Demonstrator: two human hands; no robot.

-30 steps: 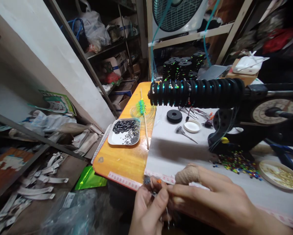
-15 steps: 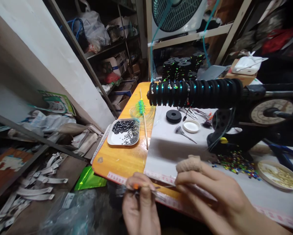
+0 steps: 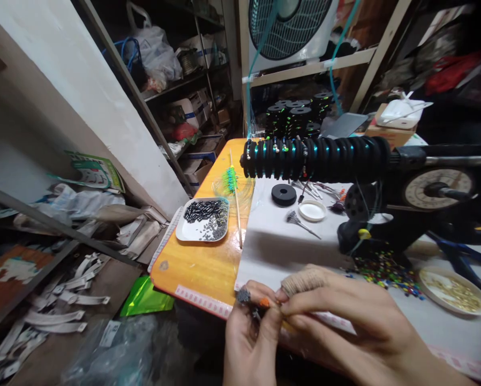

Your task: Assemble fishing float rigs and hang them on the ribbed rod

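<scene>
My left hand is closed near the table's front edge. A small dark grey cluster sticks out of it, resembling the head of the thin-stemmed grey bundle on the white sheet. A small orange piece shows between its thumb and fingers. My right hand, with beige wrap around a finger, pinches at the left thumb tip beside the orange piece. What the right fingertips grip is too small and covered to make out.
Behind my hands a black spool-lined shaft juts leftward from a dial-fronted machine. A tray of black and grey pieces stands left. Colourful beads and a dish of gold pieces lie right. A stick rests on the table.
My left hand has moved right and up, meeting the right fingertips. The grey cluster now shows plainly above it. The right hand has shifted slightly, and its fingertips have closed in on the orange piece.
</scene>
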